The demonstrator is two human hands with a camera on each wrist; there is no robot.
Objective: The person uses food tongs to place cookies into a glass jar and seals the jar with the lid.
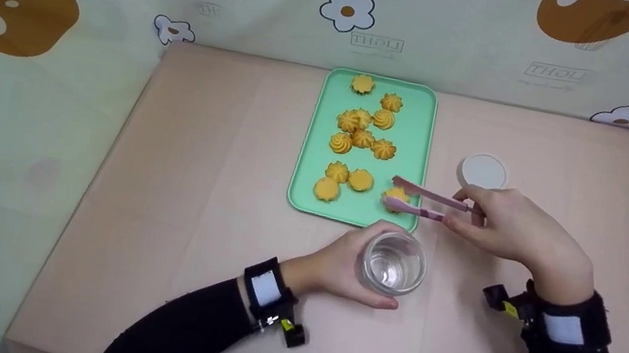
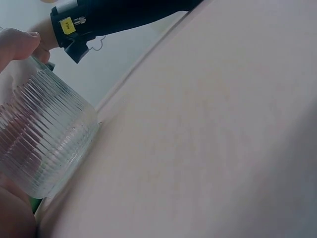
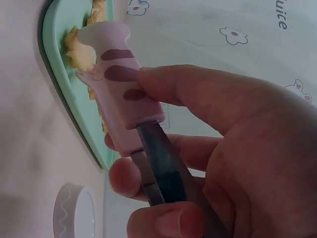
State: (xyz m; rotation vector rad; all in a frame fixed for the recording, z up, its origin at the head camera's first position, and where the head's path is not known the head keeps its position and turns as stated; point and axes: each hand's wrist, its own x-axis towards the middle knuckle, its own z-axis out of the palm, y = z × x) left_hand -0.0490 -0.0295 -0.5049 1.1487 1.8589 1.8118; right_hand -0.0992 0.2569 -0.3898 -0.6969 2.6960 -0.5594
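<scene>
My left hand grips a clear ribbed glass jar, its open mouth facing up in the head view. The jar stands near the tray's front edge. My right hand holds pink tongs with metal arms, thumb on one side and fingers on the other. Their tips reach over the right side of the green tray, one on either side of a cookie. Whether the tips touch that cookie I cannot tell. Several other golden cookies lie on the tray, some overlapping.
A round white lid lies on the table to the right of the tray, just beyond my right hand. Behind the table hangs a printed curtain with flowers; it also runs along the left side.
</scene>
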